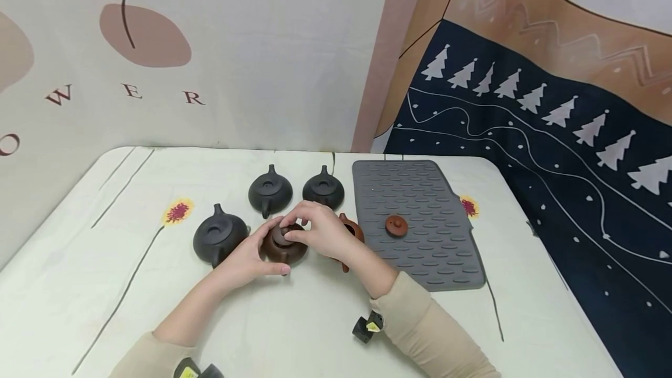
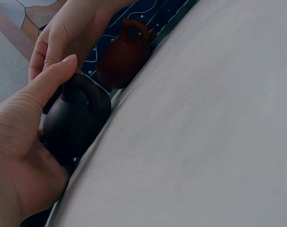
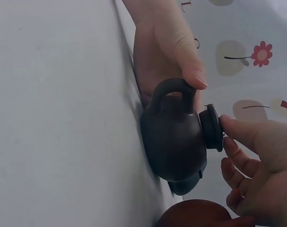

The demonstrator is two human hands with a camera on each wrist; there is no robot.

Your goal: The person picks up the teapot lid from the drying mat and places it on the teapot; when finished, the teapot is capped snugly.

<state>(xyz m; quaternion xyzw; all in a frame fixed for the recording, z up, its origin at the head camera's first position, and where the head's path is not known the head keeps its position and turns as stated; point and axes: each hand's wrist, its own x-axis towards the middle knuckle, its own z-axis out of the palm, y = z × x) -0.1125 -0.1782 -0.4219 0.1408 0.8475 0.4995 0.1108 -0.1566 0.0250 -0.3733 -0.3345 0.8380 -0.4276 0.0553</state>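
In the head view a dark brown teapot [image 1: 295,254] stands on the table between the two hands. My left hand [image 1: 251,260] holds it from the left, its thumb at the loop handle, as the left wrist view also shows. My right hand [image 1: 326,231] pinches the teapot's lid [image 1: 281,235] from above. Seen from the right wrist, the lid [image 3: 211,127] sits at the mouth of the pot [image 3: 174,139], its flange partly exposed. Just right of it, a reddish-brown teapot [image 1: 353,228] without a lid is partly hidden behind my right hand.
Three black teapots stand around: one at the left [image 1: 217,232], two farther back [image 1: 270,189] [image 1: 324,188]. A grey ridged mat [image 1: 420,191] lies at the right, with a small reddish-brown lid [image 1: 396,226] on it. Patterned cloths hang behind the table.
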